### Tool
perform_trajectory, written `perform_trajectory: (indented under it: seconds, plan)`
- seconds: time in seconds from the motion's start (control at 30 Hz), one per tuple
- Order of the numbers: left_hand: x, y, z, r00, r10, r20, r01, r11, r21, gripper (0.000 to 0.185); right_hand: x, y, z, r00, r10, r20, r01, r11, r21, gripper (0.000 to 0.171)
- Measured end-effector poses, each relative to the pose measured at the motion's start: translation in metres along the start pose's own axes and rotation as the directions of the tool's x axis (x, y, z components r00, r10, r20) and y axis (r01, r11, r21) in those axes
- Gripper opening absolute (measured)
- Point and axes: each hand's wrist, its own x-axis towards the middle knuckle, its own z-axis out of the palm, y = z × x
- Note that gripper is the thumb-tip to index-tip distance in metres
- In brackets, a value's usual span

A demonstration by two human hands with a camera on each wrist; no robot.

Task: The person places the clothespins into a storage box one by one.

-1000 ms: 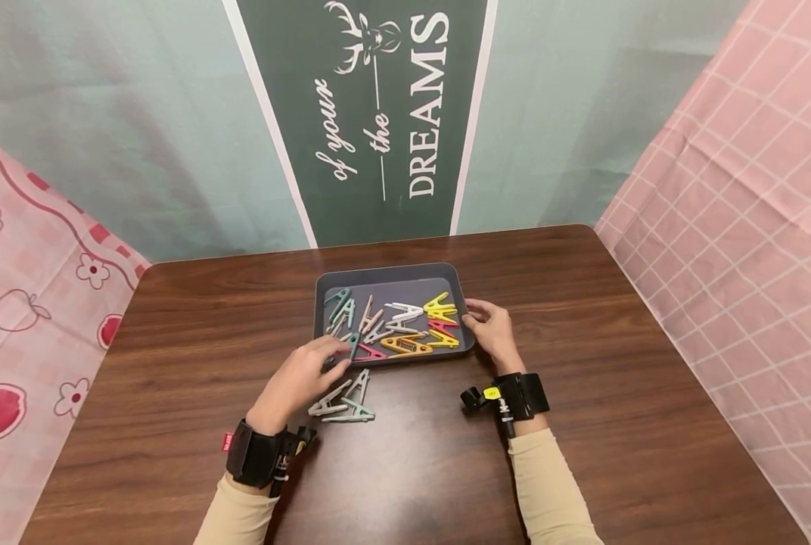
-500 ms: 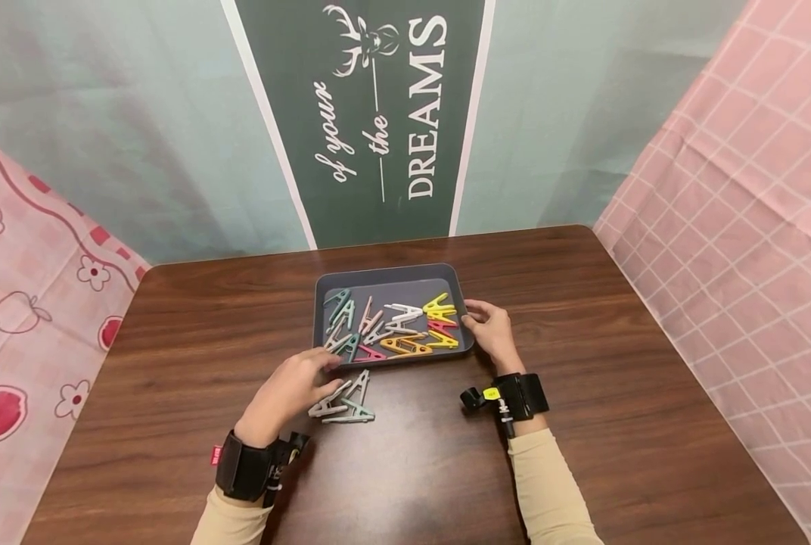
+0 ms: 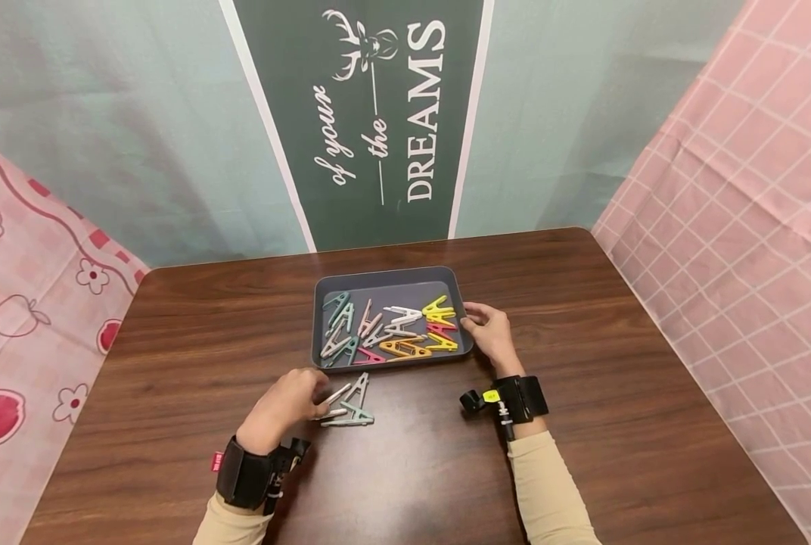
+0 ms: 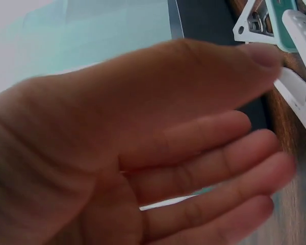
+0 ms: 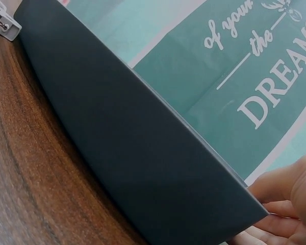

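Observation:
My left hand (image 3: 291, 401) hovers low over the table, at the left side of a small group of clothespins. Its thumb and fingers are apart, with the fingertips right at a white clothespin (image 3: 338, 393). In the left wrist view the thumb tip overlaps a white clothespin (image 4: 296, 94). Beside it lie a grey clothespin (image 3: 359, 386) and a pale green one (image 3: 356, 414). My right hand (image 3: 490, 331) grips the right rim of a dark grey tray (image 3: 392, 277); in the right wrist view, the tray's front wall (image 5: 127, 138) partly hides the fingers.
Inside the tray lie several clothespins: teal ones (image 3: 337, 305) at the left, pink and white ones in the middle, yellow ones (image 3: 436, 306) and a red one at the right. Fabric curtains (image 3: 542, 113) rise behind the brown wooden table (image 3: 419, 454).
My left hand has let go of a teal clothespin, which now lies in the tray's front left. The hand has moved back toward the clothespins on the table. My right hand stays at the rim.

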Motion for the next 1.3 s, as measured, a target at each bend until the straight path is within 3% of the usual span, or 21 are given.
perform_trajectory:
  seconds: [0.13,0.37,0.6,0.97,1.3]
  plan:
    - [0.000,0.007,-0.002,0.997,-0.062,0.039,0.062,0.998,0.002,0.016,0.000,0.000,0.000,1.000,0.004,0.001,-0.004,1.000,-0.001,0.037]
    - [0.001,0.012,0.003,0.992,-0.120,0.045,0.118,0.992,0.038,0.018,0.000,0.000,0.000,1.000,0.008,-0.001,-0.008,1.000,-0.001,0.037]
    - [0.002,0.010,0.006,0.989,-0.132,0.060,0.129,0.991,0.047,0.020,0.001,-0.001,0.001,1.000,0.014,0.001,-0.014,1.000,0.003,0.037]
    - [0.002,0.007,0.007,0.993,-0.100,0.063,0.098,0.995,0.026,0.015,0.000,-0.003,0.001,1.000,0.022,-0.007,-0.022,1.000,-0.005,0.037]
    - [0.003,0.010,0.009,0.987,-0.142,0.071,0.139,0.990,0.034,0.018,0.000,-0.004,0.002,1.000,0.026,-0.006,-0.026,1.000,-0.004,0.037]
